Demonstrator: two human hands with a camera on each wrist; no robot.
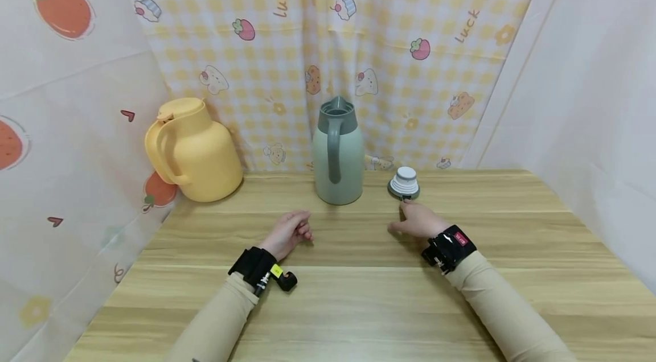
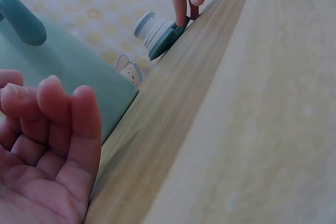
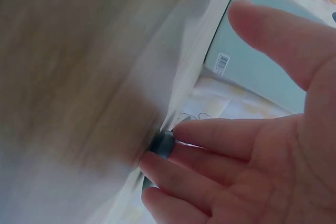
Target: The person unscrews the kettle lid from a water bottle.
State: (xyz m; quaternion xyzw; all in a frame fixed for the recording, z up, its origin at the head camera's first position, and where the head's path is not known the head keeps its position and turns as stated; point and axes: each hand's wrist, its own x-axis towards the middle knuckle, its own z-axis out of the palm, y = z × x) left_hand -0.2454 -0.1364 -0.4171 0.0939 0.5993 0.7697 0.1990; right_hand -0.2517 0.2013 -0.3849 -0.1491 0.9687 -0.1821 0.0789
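Note:
A pale green thermos jug [image 1: 338, 157] with a grey-green collar and handle stands upright at the back middle, its mouth uncovered. To its right lies the white and grey-green lid [image 1: 405, 181], its dark rim flat on the table. My right hand [image 1: 421, 221] reaches the near edge of this lid with fairly straight fingers, the fingertips [image 3: 181, 129] right at its dark tab, thumb spread apart. In front of the jug, on the left, my left hand [image 1: 287, 234] rests on the table with loosely curled fingers and nothing in them.
A yellow jug [image 1: 205, 151] with its lid on stands at the back left, beside the side curtain. A checked curtain [image 1: 328, 54] hangs behind the wooden table [image 1: 359, 311], and a white curtain [image 1: 594, 94] runs along the right side.

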